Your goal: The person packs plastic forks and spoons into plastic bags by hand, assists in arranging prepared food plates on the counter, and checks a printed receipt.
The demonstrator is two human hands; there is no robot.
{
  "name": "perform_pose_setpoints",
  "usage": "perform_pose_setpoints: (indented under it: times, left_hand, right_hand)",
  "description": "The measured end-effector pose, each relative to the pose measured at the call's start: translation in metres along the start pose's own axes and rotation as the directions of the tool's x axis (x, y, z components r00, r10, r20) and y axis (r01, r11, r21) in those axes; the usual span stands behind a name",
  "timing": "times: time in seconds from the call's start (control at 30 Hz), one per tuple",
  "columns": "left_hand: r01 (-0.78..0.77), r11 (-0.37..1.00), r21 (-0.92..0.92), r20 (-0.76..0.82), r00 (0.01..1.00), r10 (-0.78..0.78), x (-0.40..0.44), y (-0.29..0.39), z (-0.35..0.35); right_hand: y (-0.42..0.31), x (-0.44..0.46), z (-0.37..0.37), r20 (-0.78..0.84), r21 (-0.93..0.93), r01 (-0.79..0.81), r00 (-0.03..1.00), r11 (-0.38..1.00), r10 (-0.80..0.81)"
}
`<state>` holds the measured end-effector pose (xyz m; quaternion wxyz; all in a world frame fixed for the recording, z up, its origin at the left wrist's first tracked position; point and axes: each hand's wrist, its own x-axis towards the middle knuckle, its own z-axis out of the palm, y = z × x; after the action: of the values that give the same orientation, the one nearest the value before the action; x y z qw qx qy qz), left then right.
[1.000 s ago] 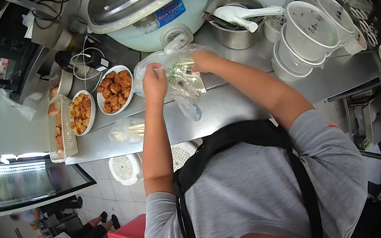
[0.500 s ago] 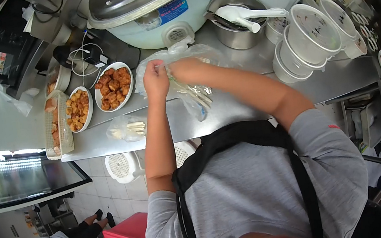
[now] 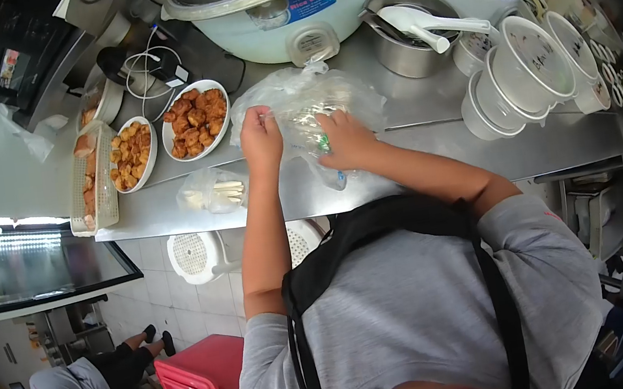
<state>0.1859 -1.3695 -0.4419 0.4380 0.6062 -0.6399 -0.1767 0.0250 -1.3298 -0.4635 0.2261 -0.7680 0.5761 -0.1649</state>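
Pinched closed at thumb and forefinger, the left hand [image 3: 261,139] seems to have its grip on the near-left edge of a clear plastic bag [image 3: 273,91], though the fold itself is too small to make out. The right hand [image 3: 352,141] has its fingers spread, palm down, over thin wrapped packets [image 3: 325,105] in the bag; whether it grasps any of them I cannot tell. The bag lies on the steel worktop [image 3: 558,136], just in front of the rice cooker [image 3: 305,4]. Thin, slack film is the main weakness: a tug between the hands could stretch or tear it, and slick wrappers could then slide out across the metal. The lower end of the bag sits near the worktop's front edge, so loose packets might drop to the floor. To the left, a white dish [image 3: 202,155] of fried pieces stands close to the left hand, and a careless sideways swing could knock it. A small bag of pale sticks [image 3: 202,193] beside the left forearm could be brushed too.
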Motion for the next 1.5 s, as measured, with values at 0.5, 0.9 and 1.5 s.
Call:
perform_pose_setpoints:
  times: [0.5,0.9,1.5]
  left_hand:
    - [0.021,0.999,0.045,0.109,0.994,-0.026,-0.006,-0.004,0.006]
    - [-0.362,0.928,-0.089,0.33,0.868,0.37,-0.024,0.074,0.004]
    - [0.373,0.421,-0.827,0.316,0.927,-0.199,0.019,0.04,0.007]
  right_hand:
    - [0.047,-0.038,-0.016,0.159,-0.219,-0.059,0.983,0.974,0.095]
    - [0.026,0.088,0.048,0.465,0.864,-0.492,0.861,-0.107,-0.208]
    - [-0.006,0.087,-0.096,0.443,0.021,0.259,0.863,0.966,-0.242]
